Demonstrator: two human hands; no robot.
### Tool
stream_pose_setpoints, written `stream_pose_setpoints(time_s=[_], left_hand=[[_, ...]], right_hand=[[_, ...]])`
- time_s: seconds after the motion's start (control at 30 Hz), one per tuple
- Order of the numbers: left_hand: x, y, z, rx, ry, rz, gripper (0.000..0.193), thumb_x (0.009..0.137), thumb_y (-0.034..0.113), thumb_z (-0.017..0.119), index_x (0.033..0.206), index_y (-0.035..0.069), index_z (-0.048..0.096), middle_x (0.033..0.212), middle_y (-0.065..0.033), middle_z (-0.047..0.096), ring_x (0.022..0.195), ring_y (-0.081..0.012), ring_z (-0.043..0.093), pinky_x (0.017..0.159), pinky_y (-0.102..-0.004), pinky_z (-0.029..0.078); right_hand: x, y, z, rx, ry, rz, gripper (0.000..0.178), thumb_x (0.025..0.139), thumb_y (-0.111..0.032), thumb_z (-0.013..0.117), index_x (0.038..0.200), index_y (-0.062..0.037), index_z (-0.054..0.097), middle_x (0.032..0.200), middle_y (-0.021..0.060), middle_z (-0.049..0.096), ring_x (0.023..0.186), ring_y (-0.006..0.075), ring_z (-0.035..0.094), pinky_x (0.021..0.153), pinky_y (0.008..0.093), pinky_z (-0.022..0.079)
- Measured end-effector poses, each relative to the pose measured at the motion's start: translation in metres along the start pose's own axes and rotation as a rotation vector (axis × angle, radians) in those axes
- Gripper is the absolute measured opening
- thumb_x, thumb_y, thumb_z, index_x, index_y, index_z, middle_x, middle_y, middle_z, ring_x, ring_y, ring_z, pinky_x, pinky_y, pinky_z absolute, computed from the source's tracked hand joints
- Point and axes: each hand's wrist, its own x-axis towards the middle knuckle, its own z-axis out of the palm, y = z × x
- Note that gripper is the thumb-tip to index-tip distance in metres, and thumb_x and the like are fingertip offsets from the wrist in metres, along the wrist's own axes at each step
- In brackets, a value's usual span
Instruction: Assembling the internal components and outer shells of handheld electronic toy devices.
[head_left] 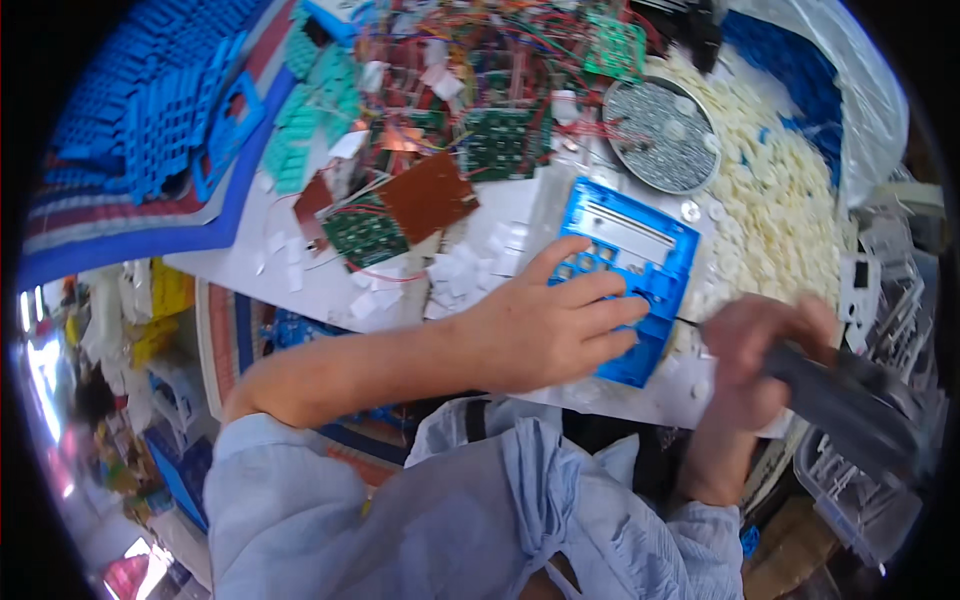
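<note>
A blue plastic casing lies with its inner side up on the white work surface, tilted slightly. My left hand reaches across from the left and holds it, thumb and fingers spread over its lower half. Small round parts sit in the casing near my thumb. My right hand, blurred by motion, is closed around a dark grip-shaped tool, seemingly an electric screwdriver. Its thin dark tip points at the casing's right edge; contact cannot be made out.
A round tin of small metal parts stands beyond the casing. Cream plastic pieces are heaped at right. Green circuit boards, red wires and brown sheets lie at left, with blue casings stacked farther left. A clear bin is at lower right.
</note>
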Motion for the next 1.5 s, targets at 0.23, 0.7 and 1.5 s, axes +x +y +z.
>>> stream_pose_setpoints(time_s=[0.23,0.7,1.5], left_hand=[[-0.050,-0.048,-0.059,0.547,0.370,-0.823,0.040,0.076,0.029,0.085,0.103,0.008,0.064,0.106,-0.0079,0.061,0.102,-0.0311,0.057,0.091,-0.0444,0.036],[-0.128,-0.122,-0.132,0.401,0.502,-1.036,0.025,0.086,0.021,0.079,0.093,-0.001,0.068,0.085,-0.0100,0.067,0.076,-0.0190,0.064,0.070,-0.0319,0.051],[-0.066,0.001,-0.102,-1.085,0.671,-0.936,0.017,0.099,0.005,0.062,0.114,-0.004,0.062,0.092,-0.0064,0.068,0.076,-0.0120,0.064,0.072,-0.0263,0.053]], right_hand=[[0.021,-0.054,-0.055,-0.179,0.221,0.020,0.057,0.097,-0.032,0.066,0.144,-0.0047,0.048,0.079,-0.0001,0.051,0.068,0.0122,0.045,0.068,0.0325,0.041],[0.022,-0.039,-0.063,-0.378,0.307,-0.024,0.049,0.100,-0.018,0.059,0.142,0.0021,0.043,0.086,0.0047,0.051,0.074,0.0138,0.044,0.075,0.0369,0.039],[-0.002,-0.039,0.038,-0.442,0.142,0.137,0.036,0.094,-0.023,0.065,0.118,0.0038,0.062,0.096,0.0127,0.063,0.078,0.0198,0.057,0.073,0.0350,0.048]])
